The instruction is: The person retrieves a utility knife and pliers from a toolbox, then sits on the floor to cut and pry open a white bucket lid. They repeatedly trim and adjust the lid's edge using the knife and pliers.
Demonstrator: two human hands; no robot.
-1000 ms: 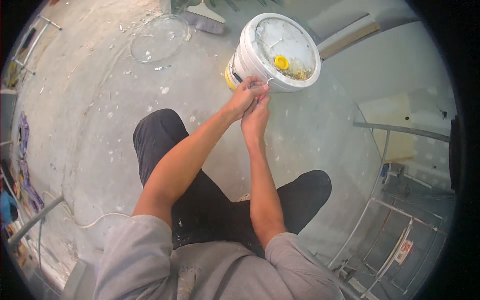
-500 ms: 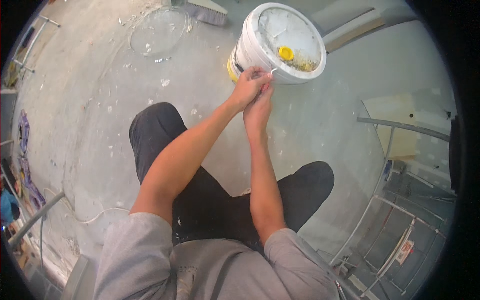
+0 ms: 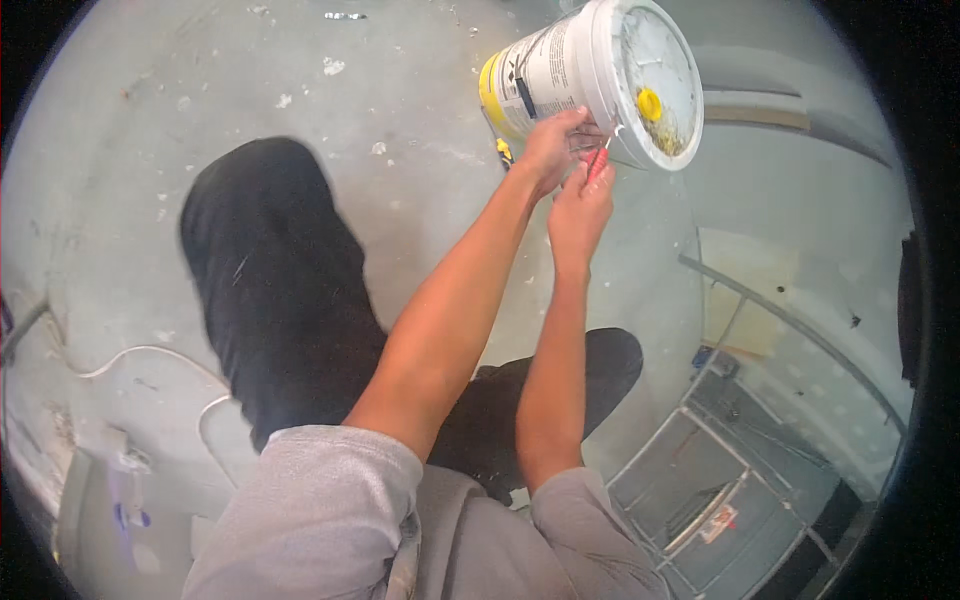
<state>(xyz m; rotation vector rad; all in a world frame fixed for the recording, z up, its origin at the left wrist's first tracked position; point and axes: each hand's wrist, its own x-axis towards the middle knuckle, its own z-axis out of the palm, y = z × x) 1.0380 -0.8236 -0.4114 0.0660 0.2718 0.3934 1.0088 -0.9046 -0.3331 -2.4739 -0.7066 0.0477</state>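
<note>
Red-handled tool (image 3: 597, 165) beside the white bucket (image 3: 568, 70)
My right hand (image 3: 582, 208) is wrapped around the tool; whether my left hand (image 3: 551, 150), half-curled alongside, pinches anything, I can't tell. If my grip slipped, the tip might jab that hand.

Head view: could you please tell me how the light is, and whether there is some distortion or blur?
In the head view, light looks soft and even, without hard-edged shadows on the floor; in the head view, the metal rail curves and the corners go black; in the head view, the red object at the right hand lacks crisp detail.
</note>
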